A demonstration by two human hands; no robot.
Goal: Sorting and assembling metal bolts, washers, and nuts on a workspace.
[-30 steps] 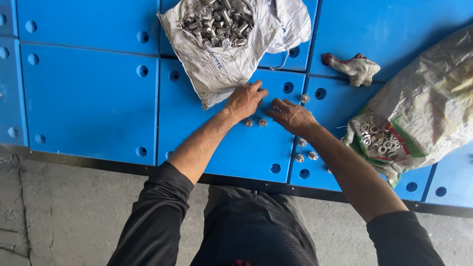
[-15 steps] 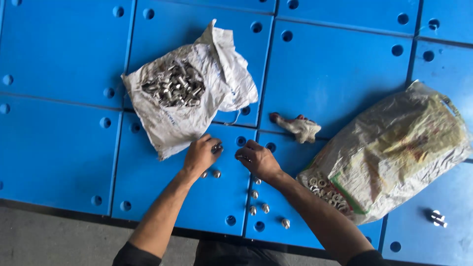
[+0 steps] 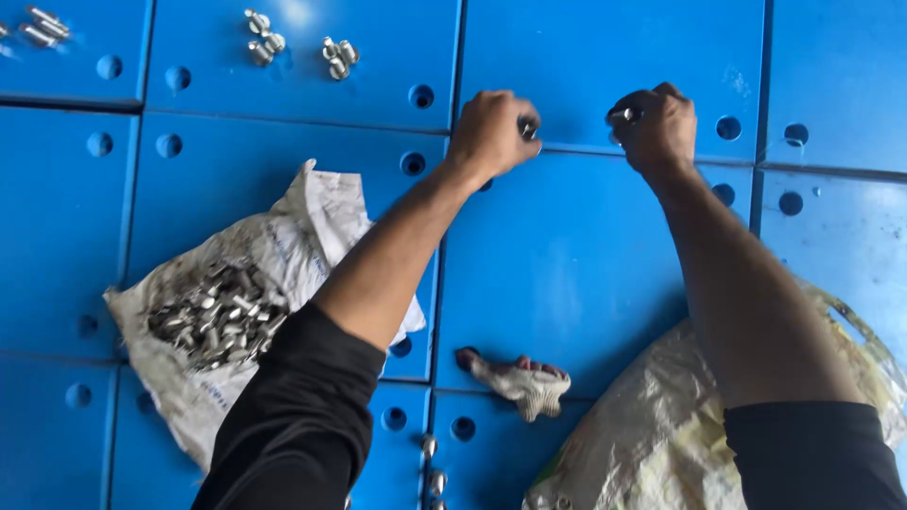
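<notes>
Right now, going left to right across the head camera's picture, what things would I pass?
Open white sack of metal bolts → left hand holding a small metal piece → right hand, also holding one → crumpled plastic sack at lower right.

A crumpled glove (image 3: 521,382) lies on the blue panels (image 3: 567,264), between two sacks (image 3: 213,321), below loose bolts (image 3: 298,49).

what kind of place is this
Probably a factory or assembly yard: large blue panels with drilled holes, an open sack of metal bolts, and both hands, left hand and right hand, gripping bolts.
</notes>
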